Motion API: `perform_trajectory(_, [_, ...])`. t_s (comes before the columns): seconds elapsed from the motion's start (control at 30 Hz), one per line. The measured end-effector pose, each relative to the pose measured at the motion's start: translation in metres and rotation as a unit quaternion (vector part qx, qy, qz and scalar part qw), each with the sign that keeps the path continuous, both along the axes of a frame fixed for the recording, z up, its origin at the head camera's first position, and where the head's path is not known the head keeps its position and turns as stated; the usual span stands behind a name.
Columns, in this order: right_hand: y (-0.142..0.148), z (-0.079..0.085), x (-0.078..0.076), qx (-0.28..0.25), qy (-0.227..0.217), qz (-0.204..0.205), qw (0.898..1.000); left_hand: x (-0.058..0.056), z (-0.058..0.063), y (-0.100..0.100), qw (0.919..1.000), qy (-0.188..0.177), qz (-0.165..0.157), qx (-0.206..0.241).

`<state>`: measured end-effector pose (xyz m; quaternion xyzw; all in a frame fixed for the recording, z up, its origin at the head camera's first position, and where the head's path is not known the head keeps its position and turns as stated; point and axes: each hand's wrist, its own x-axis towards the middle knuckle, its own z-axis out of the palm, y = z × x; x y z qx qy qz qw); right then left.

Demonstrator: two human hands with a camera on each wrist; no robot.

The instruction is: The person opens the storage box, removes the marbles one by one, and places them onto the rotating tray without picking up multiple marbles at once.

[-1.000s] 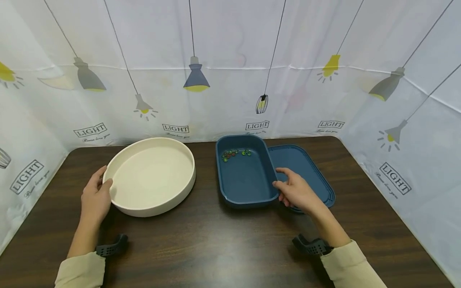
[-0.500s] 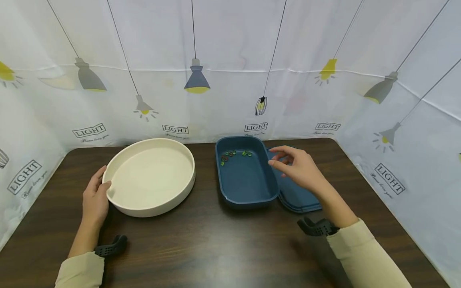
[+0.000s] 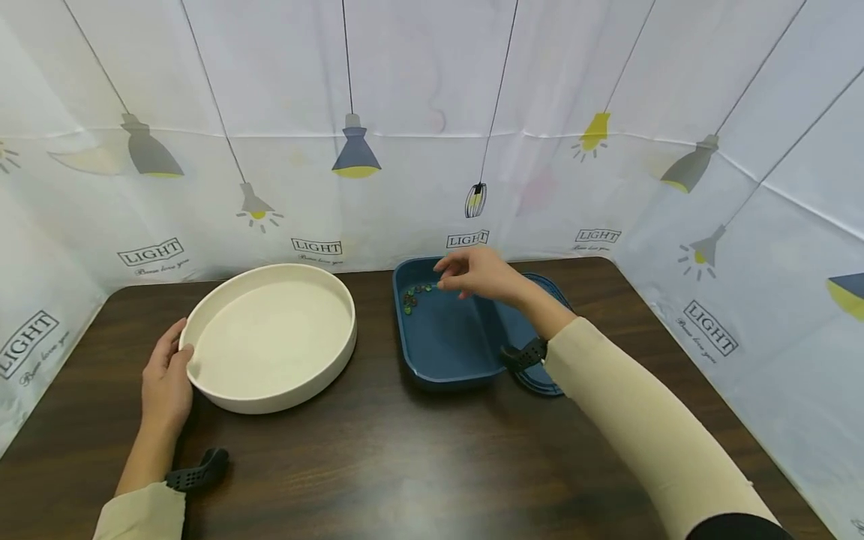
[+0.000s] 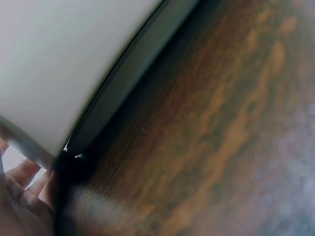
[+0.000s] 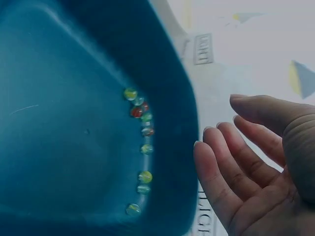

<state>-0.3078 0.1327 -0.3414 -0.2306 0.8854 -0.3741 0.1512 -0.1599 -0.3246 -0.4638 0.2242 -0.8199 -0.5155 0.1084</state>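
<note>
My left hand [image 3: 164, 386] grips the left side of a round cream tray [image 3: 273, 341], its thumb at the rim. In the left wrist view, fingers [image 4: 32, 194] show at the edge of the pale tray [image 4: 74, 59]. Over the far right part of a deep blue rectangular container [image 3: 448, 341] hovers my right hand [image 3: 484, 277], fingers loosely bent and holding nothing. Several glass marbles [image 3: 409, 301] lie in the container's far left corner and along its far wall. The right wrist view shows yellow, red and green marbles [image 5: 145, 149] beside the wall, with my right hand [image 5: 256, 167] beyond the rim.
A flat blue lid [image 3: 518, 326] with a ridged edge lies right of the container, partly covered by my right arm. All stand on a dark wooden table [image 3: 378, 450]. Behind and at the sides hangs a white lamp-print curtain [image 3: 405, 195].
My right hand has left the container's right side, risen, and moved left and away over its far end. My left hand keeps its hold on the tray. The head view has shifted slightly.
</note>
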Motion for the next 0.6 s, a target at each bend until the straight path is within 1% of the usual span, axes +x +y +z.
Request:
perform_trajectory(0.2, [-0.020, -0.021, -0.021, 0.043, -0.003, 0.019, 0.999, -0.003, -0.002, 0.000, 1.0000, 0.010, -0.001, 0.001])
perform_trajectory(0.3, [-0.025, -0.029, -0.026, 0.063, -0.009, 0.016, 0.998, -0.005, -0.003, 0.002, 0.9999, 0.009, -0.003, 0.005])
perform_trajectory(0.4, [-0.030, -0.036, -0.029, 0.077, -0.011, 0.005, 0.997, -0.006, -0.003, 0.003, 0.9998, 0.016, 0.001, 0.007])
perform_trajectory(0.6, [-0.042, -0.046, -0.034, 0.113, -0.001, -0.004, 0.994, -0.003, -0.004, -0.001, 0.9994, 0.030, 0.012, 0.008])
